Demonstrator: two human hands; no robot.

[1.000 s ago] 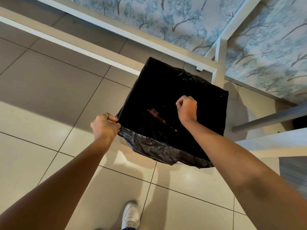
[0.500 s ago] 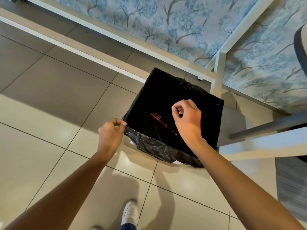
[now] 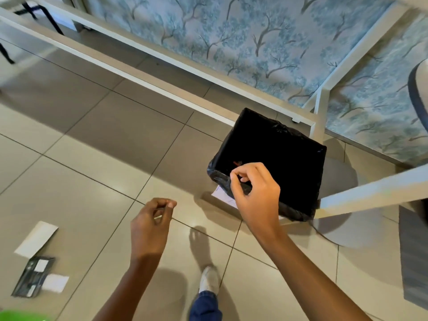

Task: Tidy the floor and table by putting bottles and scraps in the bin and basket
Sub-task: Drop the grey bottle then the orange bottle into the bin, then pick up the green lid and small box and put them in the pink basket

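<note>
A square bin (image 3: 266, 119) lined with a black bag stands on the tiled floor by a white table leg (image 3: 319, 117). Something red-brown (image 3: 238, 162) lies in its dark inside. My right hand (image 3: 254, 195) hovers over the bin's near left rim, fingers loosely curled, holding nothing. My left hand (image 3: 150, 224) is off to the left above the floor, also loosely curled around nothing. Scraps lie on the floor at the lower left: a white paper strip (image 3: 37, 238), a dark flat packet (image 3: 32, 278) and a small white paper (image 3: 56, 283).
A white sheet (image 3: 221, 196) sticks out from under the bin. White table rails (image 3: 162, 89) run across the floor behind it. A grey mat (image 3: 414, 262) lies at the right, a green object (image 3: 20, 316) at the bottom left corner. My shoe (image 3: 209, 279) is below.
Both hands let go of the bag's rim and drew back towards me, the left one furthest. The view swung left, so the bin sits further right and the floor scraps show.
</note>
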